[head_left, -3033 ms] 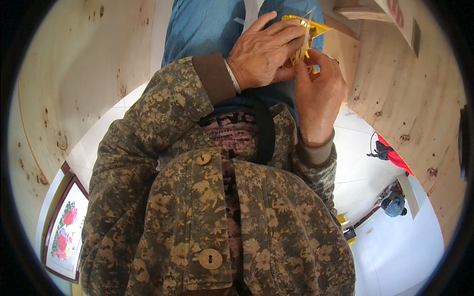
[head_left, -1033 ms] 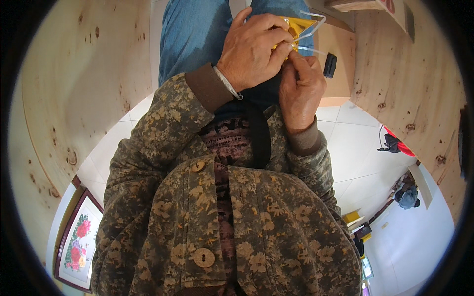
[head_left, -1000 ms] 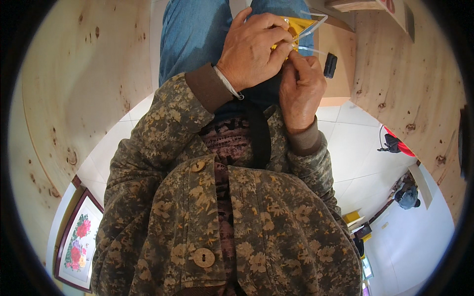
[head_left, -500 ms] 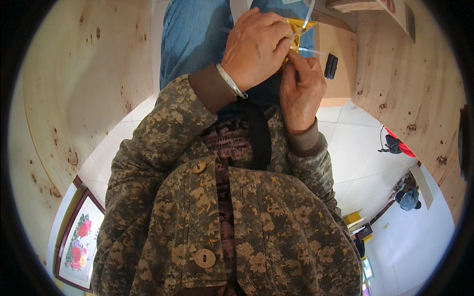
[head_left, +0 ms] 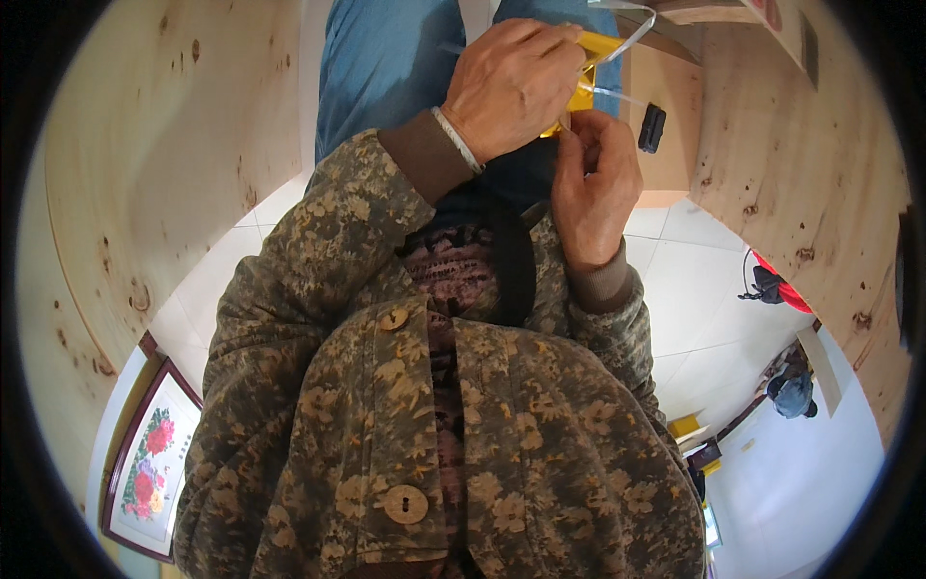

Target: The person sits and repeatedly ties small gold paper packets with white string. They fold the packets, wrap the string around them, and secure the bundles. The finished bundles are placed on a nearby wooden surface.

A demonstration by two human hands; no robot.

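Note:
Over my lap, my left hand (head_left: 521,89) is closed with its back upward, gripping a glossy yellow folded piece (head_left: 583,95) that shows past its fingertips. A clear, narrow strip (head_left: 632,41) bends out from the yellow piece at its far right, and another thin clear strand (head_left: 617,95) runs rightward. My right hand (head_left: 600,183) is pinched, thumb against forefinger, at the near corner of the yellow piece. What lies between those fingertips is too small to make out. Most of the yellow piece is hidden behind my left hand.
To the right, a cardboard box (head_left: 670,169) stands with a small black object (head_left: 651,128) on it. Wooden boards (head_left: 193,116) rise on the left, with another wooden panel (head_left: 772,183) on the right. My jeans (head_left: 376,87) are under my hands. A framed flower picture (head_left: 149,468) is lower left.
The clear strip has swung from pointing upward to bending over to the right. More of the yellow piece shows. My right fingertips have shifted slightly nearer to me.

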